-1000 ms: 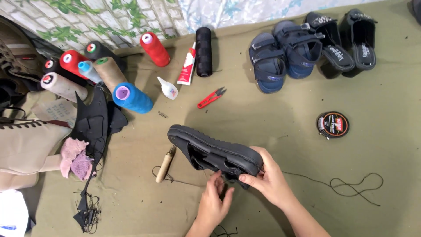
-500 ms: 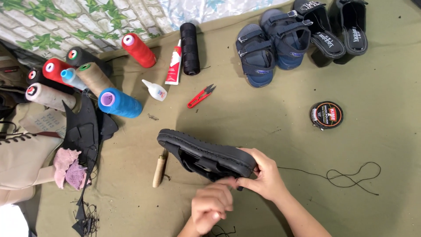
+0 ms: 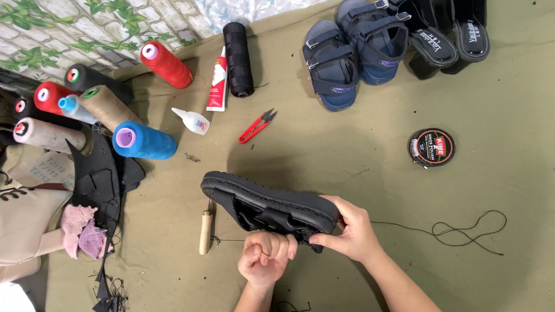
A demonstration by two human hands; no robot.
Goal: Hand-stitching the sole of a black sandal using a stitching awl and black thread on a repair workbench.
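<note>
my left hand [image 3: 267,257] is curled into a fist just below the black sandal [image 3: 269,205], fingers closed around a thin dark thread [image 3: 231,240] that runs left toward the awl [image 3: 205,232]. my right hand [image 3: 350,230] grips the sandal's heel end, thumb underneath by a strap and fingers wrapped over the sole edge. the sandal is held on its side, low over the olive cloth [image 3: 347,144], sole edge facing away from me, toe pointing up and left.

the awl, with its wooden handle, lies on the cloth just left of my fist, touching the sandal's toe area or very near it; i cannot tell which. a loose black thread [image 3: 462,231] trails from behind my right hand out to the right in loops.

farther up, red snips [image 3: 257,126] lie near a small glue bottle [image 3: 192,121] and a glue tube [image 3: 218,81]. a black spool [image 3: 237,52] sits beside the tube. a blue spool [image 3: 144,140], a red spool [image 3: 166,63] and several other spools cluster at the left, above black scraps [image 3: 101,179] and a pink rag [image 3: 81,231]. a round polish tin [image 3: 431,147] lies well to the right. blue sandals [image 3: 352,52] and black sandals [image 3: 445,34] stand at the top.
</note>
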